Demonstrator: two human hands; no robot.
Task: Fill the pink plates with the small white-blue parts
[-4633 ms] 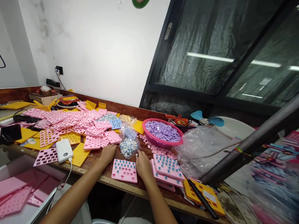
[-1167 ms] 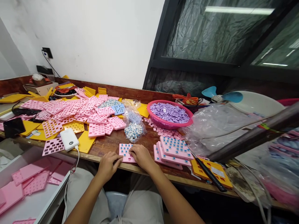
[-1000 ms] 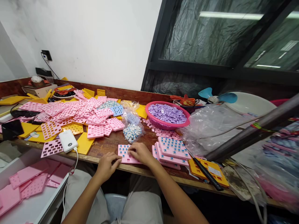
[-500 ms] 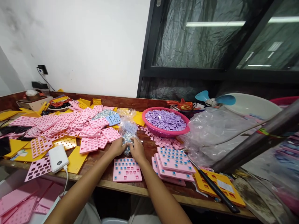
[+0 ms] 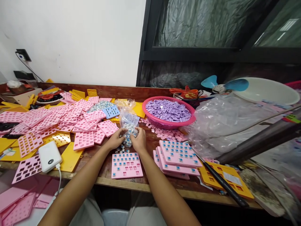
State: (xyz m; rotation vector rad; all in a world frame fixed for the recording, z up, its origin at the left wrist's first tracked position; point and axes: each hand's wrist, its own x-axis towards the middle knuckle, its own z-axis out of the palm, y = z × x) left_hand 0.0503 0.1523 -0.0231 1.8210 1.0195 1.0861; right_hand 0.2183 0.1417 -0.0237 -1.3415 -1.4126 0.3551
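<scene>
A clear plastic bag (image 5: 129,117) full of small blue-and-white switches (image 5: 128,138) lies at the middle of the bench. My left hand (image 5: 116,139) grips its left side with curled fingers. On the opposite side my right hand (image 5: 139,140) holds the bag, thumb pressed toward the switches. Several loose switches (image 5: 121,149) lie below the bag's near end. Just in front of my hands rests a pink plate (image 5: 127,172) with square sockets, its upper rows fitted with switches and several lower sockets bare. To the right sits a stack of pink plates (image 5: 180,153) with switches.
Pink perforated plates (image 5: 84,140) and yellow plates (image 5: 70,158) are heaped at left, with a white power bank (image 5: 50,157) on top. A pink basket (image 5: 162,124) holds purple pieces. Right of the stack lie a black-handled tool (image 5: 223,182) and plastic sheeting (image 5: 211,119).
My hands have moved apart from their close pinch to either side of the bag. Loose switches now show on the bench below it. The camera view has shifted slightly.
</scene>
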